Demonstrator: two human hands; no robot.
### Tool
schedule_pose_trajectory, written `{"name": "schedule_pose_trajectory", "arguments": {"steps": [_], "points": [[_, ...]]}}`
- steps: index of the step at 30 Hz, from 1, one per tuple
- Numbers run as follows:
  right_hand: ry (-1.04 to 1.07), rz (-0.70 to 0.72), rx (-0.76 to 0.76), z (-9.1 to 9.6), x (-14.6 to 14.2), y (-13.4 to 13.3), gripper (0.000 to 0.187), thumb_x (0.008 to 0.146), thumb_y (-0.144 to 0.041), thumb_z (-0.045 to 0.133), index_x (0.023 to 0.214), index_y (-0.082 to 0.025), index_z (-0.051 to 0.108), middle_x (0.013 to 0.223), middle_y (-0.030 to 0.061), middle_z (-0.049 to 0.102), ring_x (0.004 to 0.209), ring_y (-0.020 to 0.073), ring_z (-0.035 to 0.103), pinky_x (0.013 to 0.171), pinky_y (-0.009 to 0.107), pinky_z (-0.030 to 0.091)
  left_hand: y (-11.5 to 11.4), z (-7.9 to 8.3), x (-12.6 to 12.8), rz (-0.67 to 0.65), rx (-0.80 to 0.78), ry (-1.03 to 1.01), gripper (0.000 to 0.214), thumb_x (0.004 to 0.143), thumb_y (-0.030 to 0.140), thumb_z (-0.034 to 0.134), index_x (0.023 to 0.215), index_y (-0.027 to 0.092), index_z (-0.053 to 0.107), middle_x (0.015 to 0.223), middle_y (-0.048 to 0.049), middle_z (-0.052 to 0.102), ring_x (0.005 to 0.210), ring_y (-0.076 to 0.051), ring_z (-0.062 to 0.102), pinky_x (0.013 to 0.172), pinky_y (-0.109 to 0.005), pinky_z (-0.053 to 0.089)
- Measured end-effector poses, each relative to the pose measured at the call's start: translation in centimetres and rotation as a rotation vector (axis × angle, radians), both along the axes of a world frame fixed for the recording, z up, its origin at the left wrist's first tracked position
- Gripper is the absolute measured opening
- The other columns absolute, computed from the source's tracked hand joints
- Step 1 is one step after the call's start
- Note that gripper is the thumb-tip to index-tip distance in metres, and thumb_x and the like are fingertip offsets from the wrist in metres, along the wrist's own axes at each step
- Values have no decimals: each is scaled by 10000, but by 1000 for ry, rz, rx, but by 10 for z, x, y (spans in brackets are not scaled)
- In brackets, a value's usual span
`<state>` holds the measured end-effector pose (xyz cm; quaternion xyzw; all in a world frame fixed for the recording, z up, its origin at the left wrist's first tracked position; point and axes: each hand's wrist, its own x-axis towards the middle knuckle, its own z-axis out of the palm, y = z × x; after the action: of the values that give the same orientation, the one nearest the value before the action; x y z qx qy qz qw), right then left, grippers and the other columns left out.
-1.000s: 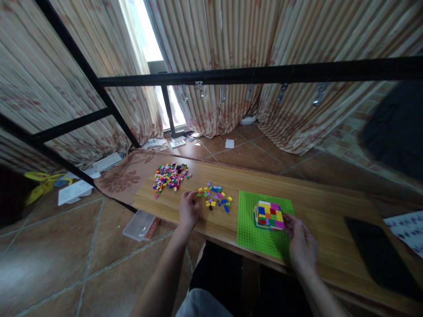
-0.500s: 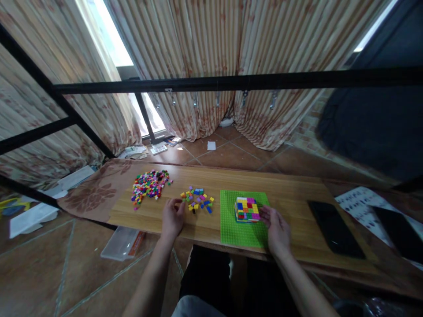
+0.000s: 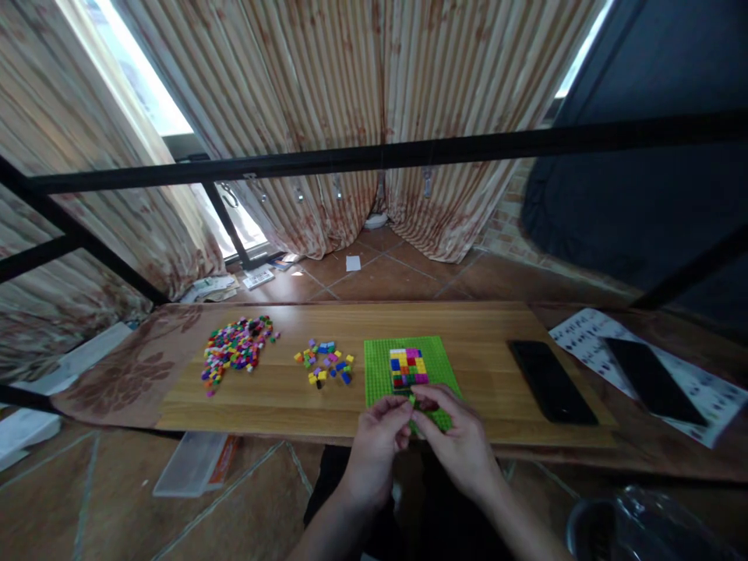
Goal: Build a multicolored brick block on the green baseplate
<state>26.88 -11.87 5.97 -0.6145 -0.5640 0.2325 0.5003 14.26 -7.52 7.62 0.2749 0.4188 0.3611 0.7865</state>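
My left hand and my right hand meet at the front edge of the green studded baseplate. The fingers of both are pinched together, tip to tip. A tiny light-green bit shows between the fingertips; whether it is a brick or the plate behind, I cannot tell. Just beyond my fingers, a block built of multicoloured toy bricks sits on the plate, its near side partly covered by my right hand. Left of the plate lie scattered loose bricks in yellow, blue, purple and other colours.
A larger heap of small bricks lies on the left of the wooden board. On the right rests a black phone-like slab, with a printed sheet and another dark slab beyond. A clear plastic box sits below the board.
My left hand has moved right from beside the loose bricks to the baseplate's front. My right hand has left the block's right side and come to meet it. The view has shifted right.
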Motion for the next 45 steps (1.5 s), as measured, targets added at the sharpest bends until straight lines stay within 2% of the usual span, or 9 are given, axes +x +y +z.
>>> {"name": "schedule_pose_trajectory", "arguments": {"steps": [6, 10, 12, 15, 21, 25, 31, 38, 45], "points": [[-14, -10, 35, -4, 15, -7, 186, 853, -305, 577, 1001, -264, 682, 922, 36, 668, 874, 185, 628, 776, 302, 516, -7, -3, 16, -27, -87, -13, 325, 564, 326, 823, 784, 144, 668, 580, 29, 544, 487, -45, 458, 474, -167, 352], [47, -80, 24, -8, 37, 8, 216, 834, -366, 604, 987, -249, 702, 903, 40, 672, 840, 184, 627, 753, 300, 508, 1, -6, 21, 34, 133, 165, 280, 644, 362, 766, 805, 153, 672, 597, 28, 556, 491, -52, 456, 470, -173, 346], [121, -155, 21, -13, 51, 26, 240, 799, -389, 634, 960, -231, 715, 890, 42, 678, 815, 183, 622, 725, 301, 502, 16, -9, 20, 117, 320, 286, 247, 685, 353, 728, 833, 162, 674, 666, 9, 613, 561, -75, 519, 522, -185, 393], [244, -139, -21, -22, 66, 56, 267, 749, -395, 670, 935, -214, 729, 927, 52, 708, 817, 188, 633, 743, 320, 491, 49, -13, 17, 185, 570, 436, 215, 743, 328, 663, 888, 170, 676, 779, -21, 678, 696, -126, 600, 655, -237, 471], [328, -31, -78, -35, 70, 89, 290, 661, -411, 727, 868, -209, 745, 876, 47, 732, 801, 196, 639, 784, 355, 472, 114, -19, 26, -13, 859, 600, 193, 785, 267, 607, 919, 169, 703, 892, -55, 715, 839, -172, 642, 774, -283, 498], [391, 18, -144, -35, 72, 92, 310, 618, -422, 751, 843, -209, 743, 857, 43, 737, 793, 199, 645, 796, 363, 476, 133, -23, 43, -212, 879, 559, 202, 780, 240, 597, 931, 171, 712, 868, -41, 722, 824, -166, 645, 764, -269, 510], [497, 72, -194, -34, 75, 93, 316, 587, -413, 780, 821, -205, 738, 847, 33, 734, 804, 193, 647, 811, 351, 482, 140, -31, 59, -438, 870, 545, 204, 753, 197, 592, 917, 136, 696, 820, -23, 712, 738, -130, 631, 697, -233, 501], [517, 102, -223, -33, 74, 92, 324, 594, -401, 789, 845, -203, 737, 861, 31, 734, 811, 190, 649, 831, 356, 478, 137, -35, 62, -396, 769, 494, 205, 705, 164, 644, 901, 120, 688, 794, -25, 709, 682, -116, 622, 633, -212, 492], [455, 74, -183, -37, 72, 93, 327, 602, -432, 769, 825, -196, 731, 833, 39, 731, 783, 190, 648, 798, 357, 489, 133, -32, 61, -380, 799, 506, 190, 704, 141, 639, 888, 123, 678, 763, -35, 704, 721, -136, 643, 660, -228, 508]]}}
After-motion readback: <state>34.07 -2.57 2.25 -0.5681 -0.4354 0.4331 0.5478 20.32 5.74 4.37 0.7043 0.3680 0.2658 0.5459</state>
